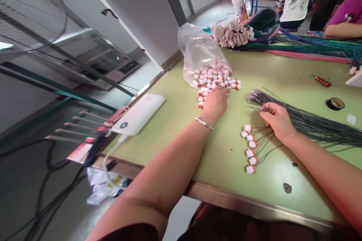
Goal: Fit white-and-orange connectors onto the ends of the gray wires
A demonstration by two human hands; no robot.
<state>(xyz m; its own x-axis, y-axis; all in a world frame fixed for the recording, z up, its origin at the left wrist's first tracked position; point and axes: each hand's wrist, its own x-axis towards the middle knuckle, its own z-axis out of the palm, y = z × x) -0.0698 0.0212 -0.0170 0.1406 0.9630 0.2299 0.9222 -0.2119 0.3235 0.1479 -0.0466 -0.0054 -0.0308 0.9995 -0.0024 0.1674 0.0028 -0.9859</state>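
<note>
Bordering open tabletop [169,131]: left hand [216,101], connectors [201,92]

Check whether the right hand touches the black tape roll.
Apart: the head view shows dark wires and green tabletop between the right hand and the tape roll.

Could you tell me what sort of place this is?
Probably a wiring assembly workshop: long bundles of coloured wires, a clear plastic bag spilling small white-and-orange connectors, and people seated at other benches.

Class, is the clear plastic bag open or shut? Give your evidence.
The bag is open: white and orange connectors spill out of it onto the green tabletop.
</note>
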